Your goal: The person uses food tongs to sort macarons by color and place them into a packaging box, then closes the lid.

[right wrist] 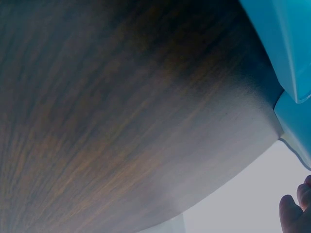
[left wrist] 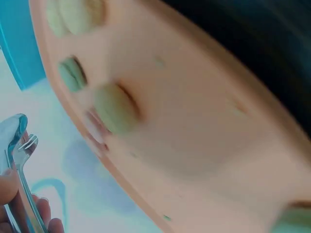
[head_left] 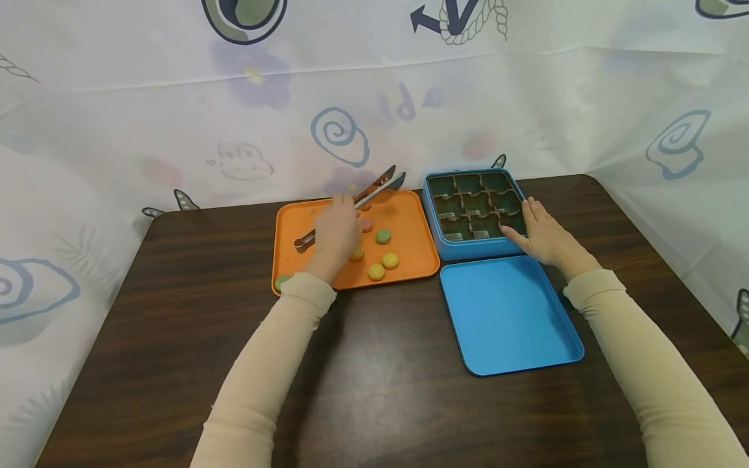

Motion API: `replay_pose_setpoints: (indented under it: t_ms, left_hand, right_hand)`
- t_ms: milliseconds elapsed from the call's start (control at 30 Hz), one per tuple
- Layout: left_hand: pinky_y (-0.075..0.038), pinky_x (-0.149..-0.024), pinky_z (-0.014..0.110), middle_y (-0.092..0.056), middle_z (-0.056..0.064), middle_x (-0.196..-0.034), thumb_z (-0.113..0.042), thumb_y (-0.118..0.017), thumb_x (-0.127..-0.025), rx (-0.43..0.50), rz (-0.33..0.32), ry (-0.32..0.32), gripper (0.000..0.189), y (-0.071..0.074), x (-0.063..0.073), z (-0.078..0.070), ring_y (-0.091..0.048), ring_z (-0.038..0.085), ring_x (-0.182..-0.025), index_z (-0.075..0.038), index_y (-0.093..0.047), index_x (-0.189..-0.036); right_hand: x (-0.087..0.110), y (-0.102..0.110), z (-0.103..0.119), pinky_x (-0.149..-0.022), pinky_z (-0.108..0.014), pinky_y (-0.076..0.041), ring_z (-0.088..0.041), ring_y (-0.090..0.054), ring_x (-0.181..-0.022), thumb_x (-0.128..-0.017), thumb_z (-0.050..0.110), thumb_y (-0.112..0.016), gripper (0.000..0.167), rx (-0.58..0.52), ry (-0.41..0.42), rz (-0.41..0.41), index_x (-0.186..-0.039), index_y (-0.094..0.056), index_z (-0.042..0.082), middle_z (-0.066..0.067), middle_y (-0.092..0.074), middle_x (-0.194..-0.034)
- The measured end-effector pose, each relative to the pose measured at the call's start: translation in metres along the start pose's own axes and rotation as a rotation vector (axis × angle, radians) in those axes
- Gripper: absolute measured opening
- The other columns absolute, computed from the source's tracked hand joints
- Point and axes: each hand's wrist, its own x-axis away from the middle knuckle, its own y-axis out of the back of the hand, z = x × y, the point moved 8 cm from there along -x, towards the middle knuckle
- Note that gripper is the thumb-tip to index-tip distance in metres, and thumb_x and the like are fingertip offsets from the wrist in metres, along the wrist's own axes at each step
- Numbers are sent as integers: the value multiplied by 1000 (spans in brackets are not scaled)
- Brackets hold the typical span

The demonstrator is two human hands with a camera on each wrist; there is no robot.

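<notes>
In the head view my left hand (head_left: 337,231) grips metal tongs (head_left: 398,182) over the orange tray (head_left: 414,231). The left wrist view shows their spoon-like and fork-like ends (left wrist: 18,128) apart, with nothing between them. Small macarons lie on the tray: a pink macaron (head_left: 366,225), a green macaron (head_left: 383,236), yellow macarons (head_left: 376,272) and another green macaron (head_left: 281,282) near the left corner. My right hand (head_left: 547,237) rests with spread fingers on the right rim of a blue box (head_left: 476,249), which holds a dark compartment insert (head_left: 475,205).
A flat blue lid (head_left: 512,318) lies in front of the box on the dark wooden table (head_left: 374,390). Behind the table hangs a white patterned cloth (head_left: 409,130). The tray's right edge stands close beside the box.
</notes>
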Motion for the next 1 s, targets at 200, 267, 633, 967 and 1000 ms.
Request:
replay_pose_setpoints:
  t_ms: [200, 267, 633, 967, 1000]
  left_hand:
    - [-57, -71, 43, -55, 16, -124, -21, -56, -97, -8, -15, -43, 37, 2, -9, -34, -62, 29, -96, 0, -49, -127]
    - [-57, -72, 43, -57, 15, -120, -22, -56, -97, -8, -16, -48, 37, 0, -12, -44, -62, 29, -97, -1, -49, -127]
    - [-56, -64, 34, -56, 10, -110, -21, -63, -91, -56, -112, -99, 38, -8, -22, -82, -61, 22, -83, -2, -52, -122]
    - [-57, -69, 34, -57, 9, -108, -23, -60, -93, -85, -117, -83, 32, -10, -24, -91, -62, 22, -86, -4, -53, -119]
    - [-57, -69, 34, -57, 9, -108, -23, -60, -93, -84, -112, -81, 33, -10, -24, -91, -62, 22, -86, -4, -53, -119]
  right_hand:
    - [0, 0, 0, -115, -63, -6, -44, 6, -146, -95, 66, -27, 97, -3, 3, -5, -149, 9, -6, -27, 12, -157]
    - [1, -1, 0, -115, -63, -6, -44, 6, -146, -95, 66, -27, 97, -4, 4, -6, -150, 9, -6, -27, 12, -157]
    - [0, 1, 3, -116, -62, -7, -45, 4, -146, -95, 66, -28, 97, -5, 17, -22, -150, 8, -6, -28, 10, -157]
    - [2, 0, 2, -115, -63, -8, -46, 2, -146, -96, 65, -29, 96, 0, 10, -27, -150, 6, -7, -29, 8, -157]
    - [2, 0, 2, -115, -63, -8, -46, 2, -146, -96, 65, -29, 97, 1, 10, -28, -150, 6, -7, -29, 8, -157]
